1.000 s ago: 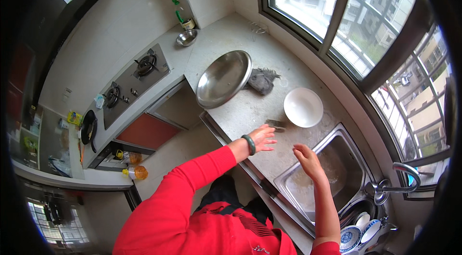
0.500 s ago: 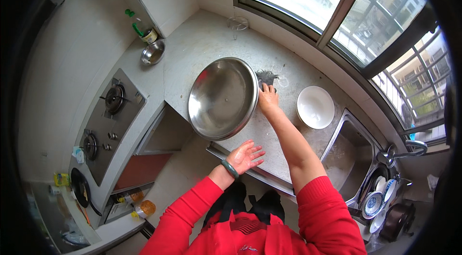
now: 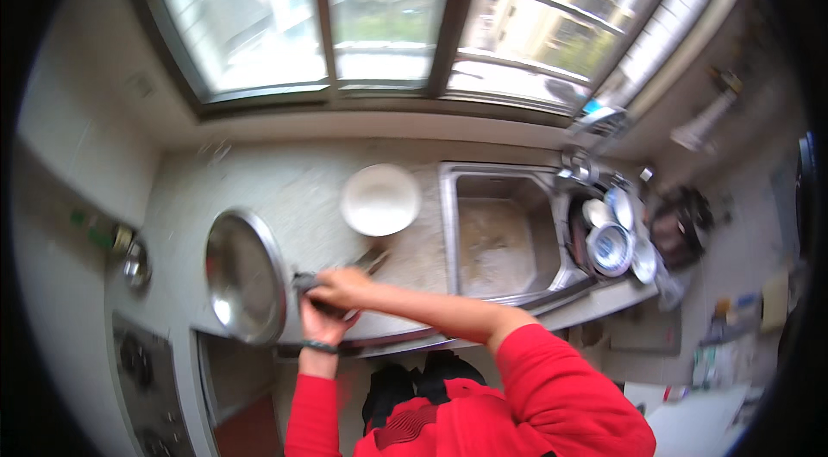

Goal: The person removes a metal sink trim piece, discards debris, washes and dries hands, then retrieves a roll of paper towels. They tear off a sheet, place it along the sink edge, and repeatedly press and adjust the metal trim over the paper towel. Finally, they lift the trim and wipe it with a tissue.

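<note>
Both my hands meet at the counter's front edge, just right of the large round steel basin (image 3: 250,276). My right hand (image 3: 342,286) is closed over a dark grey rag (image 3: 304,281), part of which sticks out on its left. From below, my left hand (image 3: 321,322), with a dark green bangle at the wrist, presses against the same rag; motion blurs its fingers. The basin is tilted, its hollow side toward me. Beyond my hands a white bowl (image 3: 381,201) stands on the counter. Near it lies a small dark blurred thing (image 3: 374,259) I cannot make out.
To the right is a steel sink (image 3: 552,233) with a tap (image 3: 580,165). Bowls and plates (image 3: 611,248) are stacked beyond it, beside a dark pot (image 3: 681,224). At the left are a small steel bowl (image 3: 136,267) and a gas hob (image 3: 142,371). Windows line the far side.
The view has turned to the right. My right hand has drawn the rag off the counter toward me, and my left hand, open and apart before, now meets it there.
</note>
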Available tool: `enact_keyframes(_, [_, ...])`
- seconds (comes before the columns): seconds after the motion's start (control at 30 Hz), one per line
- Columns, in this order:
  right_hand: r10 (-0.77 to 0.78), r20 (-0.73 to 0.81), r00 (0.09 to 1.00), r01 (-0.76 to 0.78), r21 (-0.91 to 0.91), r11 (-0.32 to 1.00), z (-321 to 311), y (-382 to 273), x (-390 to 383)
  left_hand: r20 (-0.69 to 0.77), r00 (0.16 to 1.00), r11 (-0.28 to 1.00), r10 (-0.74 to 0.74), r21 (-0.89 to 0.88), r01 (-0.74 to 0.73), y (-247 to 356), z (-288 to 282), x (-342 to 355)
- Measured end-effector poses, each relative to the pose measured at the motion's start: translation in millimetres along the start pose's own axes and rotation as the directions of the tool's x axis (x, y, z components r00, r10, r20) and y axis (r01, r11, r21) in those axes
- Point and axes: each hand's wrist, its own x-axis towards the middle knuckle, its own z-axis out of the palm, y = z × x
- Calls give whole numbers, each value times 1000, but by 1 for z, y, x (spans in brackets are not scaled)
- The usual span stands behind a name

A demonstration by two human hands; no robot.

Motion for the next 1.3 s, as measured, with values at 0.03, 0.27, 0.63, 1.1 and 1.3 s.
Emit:
enact_keyframes(0.03, [13, 64, 998, -18, 72, 997, -1, 3, -6, 96, 995, 1000, -27, 1, 27, -1, 1, 5])
enact_keyframes(0.27, [13, 459, 888, -454, 874, 171, 22, 39, -18, 159, 979, 985, 129, 96, -145, -19, -18, 32])
enact_keyframes(0.63, [-18, -179, 984, 95, 431, 897, 34, 47, 6, -75, 969, 969, 236, 94, -229, -1, -22, 53])
enact_keyframes(1.1, [-9, -526, 850, 214, 330, 919, 4, 61, -13, 344, 881, 833, 326, 336, -439, -42, 89, 19])
enact_keyframes(1.3, [144, -419, 897, 173, 632, 756, 15, 27, -45, -35, 839, 689, 543, 590, -421, -34, 59, 14])
